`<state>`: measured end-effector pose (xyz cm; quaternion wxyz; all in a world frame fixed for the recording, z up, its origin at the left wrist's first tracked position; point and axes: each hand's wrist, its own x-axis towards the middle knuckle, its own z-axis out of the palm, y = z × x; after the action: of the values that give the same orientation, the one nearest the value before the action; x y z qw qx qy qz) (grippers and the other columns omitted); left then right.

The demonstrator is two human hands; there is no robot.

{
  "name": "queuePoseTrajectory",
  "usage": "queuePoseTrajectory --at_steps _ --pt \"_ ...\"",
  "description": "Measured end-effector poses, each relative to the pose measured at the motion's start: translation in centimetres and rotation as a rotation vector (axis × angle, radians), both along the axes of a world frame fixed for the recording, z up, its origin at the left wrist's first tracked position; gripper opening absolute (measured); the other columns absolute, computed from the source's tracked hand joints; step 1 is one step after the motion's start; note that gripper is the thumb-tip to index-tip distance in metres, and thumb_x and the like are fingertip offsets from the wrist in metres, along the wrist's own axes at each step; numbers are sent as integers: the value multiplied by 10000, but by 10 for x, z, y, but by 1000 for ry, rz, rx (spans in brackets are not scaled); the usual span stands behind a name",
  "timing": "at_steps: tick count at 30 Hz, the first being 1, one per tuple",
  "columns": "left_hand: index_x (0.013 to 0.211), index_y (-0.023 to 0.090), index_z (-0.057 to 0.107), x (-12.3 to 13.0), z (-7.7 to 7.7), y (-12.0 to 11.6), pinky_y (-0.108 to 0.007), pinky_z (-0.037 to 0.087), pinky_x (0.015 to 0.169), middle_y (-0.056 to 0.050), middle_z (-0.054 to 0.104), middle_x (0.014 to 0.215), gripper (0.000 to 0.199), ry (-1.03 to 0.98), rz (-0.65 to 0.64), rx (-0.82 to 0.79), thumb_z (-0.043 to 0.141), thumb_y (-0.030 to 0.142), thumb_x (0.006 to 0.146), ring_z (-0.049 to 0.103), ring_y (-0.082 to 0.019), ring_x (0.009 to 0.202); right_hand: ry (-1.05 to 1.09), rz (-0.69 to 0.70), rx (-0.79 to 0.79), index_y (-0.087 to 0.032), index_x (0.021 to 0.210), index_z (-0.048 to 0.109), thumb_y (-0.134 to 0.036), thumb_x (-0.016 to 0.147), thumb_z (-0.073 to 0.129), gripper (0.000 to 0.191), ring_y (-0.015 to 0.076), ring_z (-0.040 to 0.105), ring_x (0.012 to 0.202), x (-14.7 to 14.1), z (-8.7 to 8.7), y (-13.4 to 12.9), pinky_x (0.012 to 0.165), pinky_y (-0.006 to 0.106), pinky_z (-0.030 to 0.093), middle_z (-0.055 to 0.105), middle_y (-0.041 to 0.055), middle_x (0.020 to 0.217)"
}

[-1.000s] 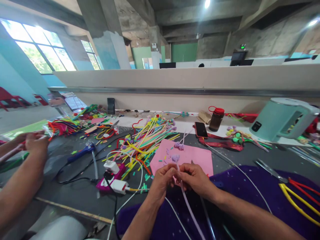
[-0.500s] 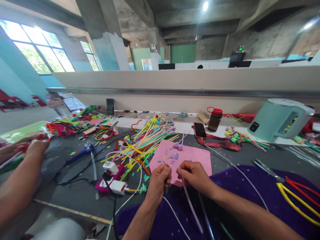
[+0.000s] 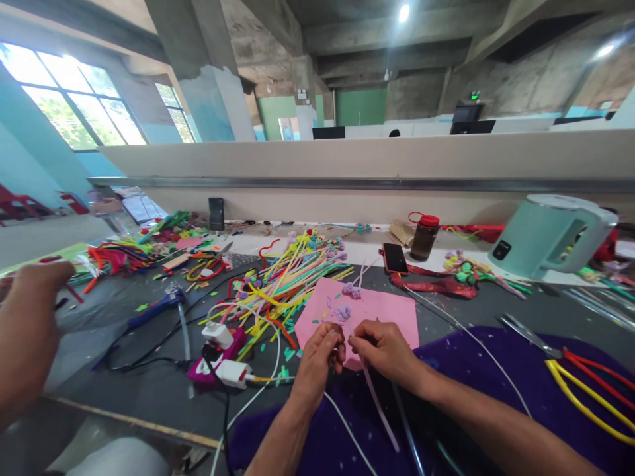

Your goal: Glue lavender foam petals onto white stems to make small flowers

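Observation:
My right hand [image 3: 380, 345] pinches a pale lilac stem [image 3: 380, 406], whose lower end hangs toward the purple cloth. A small lilac curled flower [image 3: 342, 312] is just above my fingers, over the pink sheet [image 3: 391, 314]. Close beside it, my left hand [image 3: 325, 347] has its fingers curled together near the sheet's lower left edge; whatever they may hold is too small to make out. Another lilac flower piece [image 3: 353, 289] lies at the sheet's upper part, with small lilac and green clippings around.
Left of the sheet lie many coloured stems [image 3: 288, 271] and a magenta power strip [image 3: 218, 357]. A blue glue gun [image 3: 156, 309] is farther left, near a co-worker's hand [image 3: 37, 297]. Phone [image 3: 395, 258], bottle [image 3: 424, 238], kettle [image 3: 550, 238] and pliers [image 3: 533, 336] are right.
My left hand's fingers have shifted slightly right, closer to my right hand. The co-worker's hand at the left has moved left. The whole view has shifted a little.

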<state>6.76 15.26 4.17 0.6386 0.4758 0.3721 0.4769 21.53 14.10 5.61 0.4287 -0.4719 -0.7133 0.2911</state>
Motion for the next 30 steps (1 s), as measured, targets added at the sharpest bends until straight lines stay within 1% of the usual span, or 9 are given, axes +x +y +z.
queuePoseTrajectory --at_steps 2,6,9,12,14,17,20,25,30 --pt "643 170 477 0 -1 0 -180 306 411 51 448 510 245 8 12 22 522 374 772 382 -68 428 -14 -3 10 -156 645 598 -186 791 509 174 93 499 483 1 0 0 477 188 368 545 -36 516" --pt "529 160 445 -1 -4 0 -184 202 363 61 391 443 356 26 50 29 518 399 782 308 -45 360 -48 -11 43 -156 637 597 -178 781 519 165 93 488 495 2 1 0 485 191 356 543 -35 526" --pt "453 147 459 -1 -5 2 -189 224 365 45 397 426 433 15 112 27 521 430 774 339 -51 369 -48 -16 46 -154 601 578 -178 772 533 179 86 470 479 2 3 0 468 185 334 520 -40 502" --pt "640 132 622 -1 -7 5 -176 302 407 25 502 535 233 -35 135 12 625 354 713 424 -65 465 -40 -4 34 -151 602 581 -185 777 534 184 83 480 481 1 5 -1 467 179 334 541 -35 516" --pt "765 141 650 -1 -9 6 -167 320 422 26 537 599 178 -68 112 -44 674 291 672 432 -55 481 -42 -3 32 -148 606 588 -208 787 535 197 80 480 473 0 4 -2 459 176 329 550 -32 516" --pt "748 139 649 2 -14 6 -159 303 410 41 527 591 159 -93 89 -105 689 265 658 389 -25 427 -40 3 38 -143 600 590 -243 794 543 223 75 476 462 -3 1 -1 447 172 315 554 -30 506" --pt "703 138 638 6 -16 4 -150 294 409 54 504 565 134 -107 96 -106 692 251 656 385 -17 424 -24 16 27 -142 605 593 -239 799 537 223 74 479 462 -5 -3 -1 444 172 310 559 -27 508" --pt "688 138 618 6 -11 0 -133 290 405 46 524 562 129 -120 100 -94 658 259 698 409 -19 446 14 82 -123 -140 626 616 -274 759 583 192 86 489 465 3 0 2 433 178 323 565 -20 508" --pt "734 145 590 0 -4 0 -122 240 355 15 607 632 139 -132 101 -91 629 278 726 416 -15 417 222 121 -335 -143 655 595 -304 769 557 201 67 464 378 17 12 6 378 172 347 555 -30 521"
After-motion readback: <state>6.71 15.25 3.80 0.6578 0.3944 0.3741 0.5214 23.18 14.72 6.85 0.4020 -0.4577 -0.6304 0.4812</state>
